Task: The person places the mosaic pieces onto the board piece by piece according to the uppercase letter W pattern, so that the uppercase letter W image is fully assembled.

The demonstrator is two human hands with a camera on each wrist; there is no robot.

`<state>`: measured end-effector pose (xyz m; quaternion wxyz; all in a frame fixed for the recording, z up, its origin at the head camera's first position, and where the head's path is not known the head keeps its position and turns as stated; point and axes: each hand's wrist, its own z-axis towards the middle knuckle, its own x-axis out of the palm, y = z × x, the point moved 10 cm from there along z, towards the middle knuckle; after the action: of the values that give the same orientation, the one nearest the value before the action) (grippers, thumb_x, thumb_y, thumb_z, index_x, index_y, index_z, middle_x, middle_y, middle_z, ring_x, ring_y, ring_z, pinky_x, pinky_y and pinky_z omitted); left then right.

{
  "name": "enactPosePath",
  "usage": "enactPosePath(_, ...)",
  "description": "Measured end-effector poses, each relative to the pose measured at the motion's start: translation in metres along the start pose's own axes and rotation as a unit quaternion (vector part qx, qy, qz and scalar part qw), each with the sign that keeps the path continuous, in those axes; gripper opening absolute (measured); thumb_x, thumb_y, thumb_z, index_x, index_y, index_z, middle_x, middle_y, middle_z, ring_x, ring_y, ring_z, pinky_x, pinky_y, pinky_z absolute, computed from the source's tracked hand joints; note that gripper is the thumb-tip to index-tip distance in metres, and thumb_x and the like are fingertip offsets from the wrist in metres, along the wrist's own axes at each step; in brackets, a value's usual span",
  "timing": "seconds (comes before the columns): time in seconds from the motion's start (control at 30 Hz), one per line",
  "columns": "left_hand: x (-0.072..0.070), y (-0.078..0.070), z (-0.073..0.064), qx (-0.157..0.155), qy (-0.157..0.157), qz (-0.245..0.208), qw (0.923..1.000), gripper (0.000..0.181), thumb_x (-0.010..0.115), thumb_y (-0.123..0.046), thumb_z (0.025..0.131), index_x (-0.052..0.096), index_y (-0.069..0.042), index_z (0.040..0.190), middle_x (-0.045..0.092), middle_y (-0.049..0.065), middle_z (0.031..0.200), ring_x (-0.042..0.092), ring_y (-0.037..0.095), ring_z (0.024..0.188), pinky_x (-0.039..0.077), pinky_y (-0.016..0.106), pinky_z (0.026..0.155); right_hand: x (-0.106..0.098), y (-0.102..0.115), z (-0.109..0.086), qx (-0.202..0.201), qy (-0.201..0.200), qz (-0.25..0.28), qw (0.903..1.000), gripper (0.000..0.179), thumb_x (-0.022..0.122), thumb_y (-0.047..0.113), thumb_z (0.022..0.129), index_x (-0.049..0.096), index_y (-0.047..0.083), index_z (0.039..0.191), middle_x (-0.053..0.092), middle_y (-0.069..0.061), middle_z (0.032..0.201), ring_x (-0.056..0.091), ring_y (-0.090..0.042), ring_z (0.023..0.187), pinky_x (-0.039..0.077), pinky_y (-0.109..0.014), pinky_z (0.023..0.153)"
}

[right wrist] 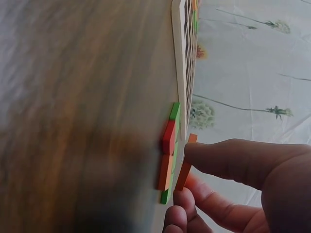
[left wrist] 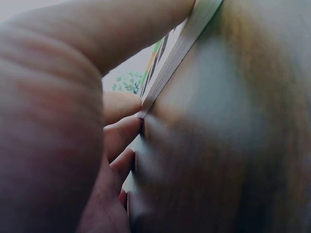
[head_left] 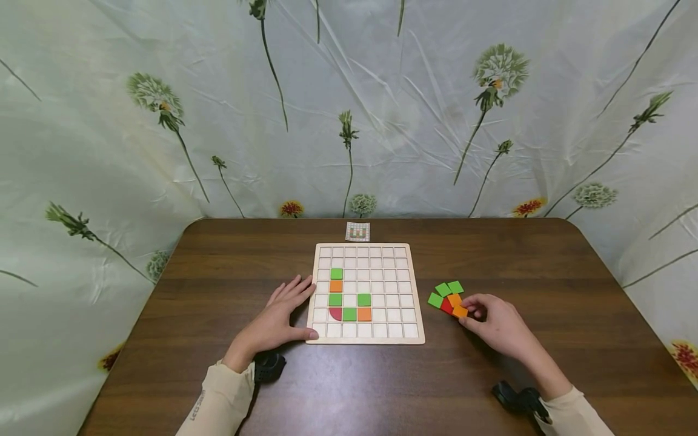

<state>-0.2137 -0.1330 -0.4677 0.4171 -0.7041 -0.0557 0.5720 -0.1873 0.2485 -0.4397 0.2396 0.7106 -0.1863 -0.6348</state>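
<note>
One orange tile (right wrist: pixel 182 175) is pinched in your right hand (head_left: pixel 500 325), just above the loose tiles (head_left: pixel 443 289) right of the board (head_left: pixel 366 341). Slack fingers could drop it; a low sweep, scatter the rest. Your left hand (head_left: pixel 277 320), fingers straight against the board, could push it askew.

The left hand (head_left: pixel 275 321) lies with fingers extended, thumb spread wide; the right hand (head_left: pixel 501 324) pinches between thumb and curled fingers.
</note>
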Motion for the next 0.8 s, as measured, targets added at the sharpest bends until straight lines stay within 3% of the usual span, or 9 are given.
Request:
enactPosePath(0.3, 0.000, 0.002, 0.002, -0.006, 0.003, 0.003, 1.0000, 0.101, 0.084, -0.047, 0.078, 0.034, -0.007, 0.157, 0.023, 0.005, 0.165, 0.011, 0.031, 0.154, 0.004, 0.055, 0.121, 0.002, 0.015, 0.006, -0.025, -0.025, 0.007, 0.9993, 0.023, 0.080, 0.011, 0.083, 0.073, 0.003, 0.103, 0.067, -0.004, 0.095, 0.056, -0.016, 0.081, 0.048, -0.029, 0.069)
enactPosePath(0.8, 0.002, 0.005, 0.001, -0.021, 0.013, 0.000, 0.9997, 0.103, 0.082, -0.052, 0.078, 0.033, -0.010, 0.158, 0.022, 0.003, 0.166, 0.009, 0.030, 0.154, 0.003, 0.055, 0.121, 0.016, 0.050, 0.024, -0.071, -0.013, 0.034, 0.9968, 0.020, 0.078, 0.013, 0.087, 0.072, 0.005, 0.105, 0.061, -0.001, 0.089, 0.052, -0.016, 0.077, 0.046, -0.028, 0.065)
